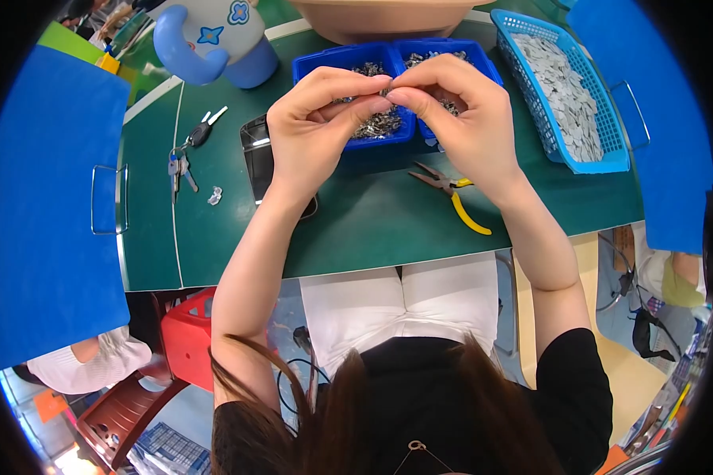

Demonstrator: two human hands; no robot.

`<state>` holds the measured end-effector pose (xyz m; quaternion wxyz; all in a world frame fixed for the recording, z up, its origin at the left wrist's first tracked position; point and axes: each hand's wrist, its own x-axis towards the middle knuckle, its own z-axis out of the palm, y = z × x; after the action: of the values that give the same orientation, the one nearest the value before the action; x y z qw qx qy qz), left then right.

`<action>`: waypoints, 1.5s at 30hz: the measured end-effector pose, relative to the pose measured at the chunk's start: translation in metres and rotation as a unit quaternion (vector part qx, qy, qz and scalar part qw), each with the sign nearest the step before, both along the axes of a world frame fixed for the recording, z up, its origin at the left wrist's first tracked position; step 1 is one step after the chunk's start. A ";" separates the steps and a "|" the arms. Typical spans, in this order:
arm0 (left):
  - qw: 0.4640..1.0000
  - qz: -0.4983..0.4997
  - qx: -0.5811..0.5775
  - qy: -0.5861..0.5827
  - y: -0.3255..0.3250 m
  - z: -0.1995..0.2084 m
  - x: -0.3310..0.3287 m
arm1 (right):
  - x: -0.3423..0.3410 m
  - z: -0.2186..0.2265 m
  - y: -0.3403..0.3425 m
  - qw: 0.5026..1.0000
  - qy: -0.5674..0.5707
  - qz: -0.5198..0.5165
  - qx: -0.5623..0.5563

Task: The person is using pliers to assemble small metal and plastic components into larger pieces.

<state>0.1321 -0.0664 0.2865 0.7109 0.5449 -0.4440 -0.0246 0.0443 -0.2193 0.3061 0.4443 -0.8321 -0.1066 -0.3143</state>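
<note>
Left hand [313, 119], right hand [475, 115]: both grips were clamped on a tiny part [390, 89], barely seen | part was held between them, over blue bins [405, 125] | was judged light, stiff, easily dropped; best pinched lightly by its edges!

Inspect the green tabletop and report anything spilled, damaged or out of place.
One oddity: a small clear piece lies by itself on the tabletop, near the keys, apart from the blue bins of shiny parts. No damage or spill stands out.
</note>
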 end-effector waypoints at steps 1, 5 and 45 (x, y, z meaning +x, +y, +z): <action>1.000 -0.002 -0.005 0.013 0.000 0.000 -0.001 | 0.001 -0.001 0.001 0.999 -0.022 -0.007 0.030; 0.998 0.003 0.008 0.061 0.000 0.002 -0.006 | 0.000 -0.003 0.002 0.988 0.015 0.032 0.149; 0.979 -0.062 -0.030 0.192 0.005 0.006 -0.017 | -0.013 0.006 0.006 0.989 0.018 0.077 0.127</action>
<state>0.1152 -0.0615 0.2927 0.7961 0.4794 -0.3333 -0.1592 0.0309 -0.2135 0.3124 0.5708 -0.7640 -0.1219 -0.2751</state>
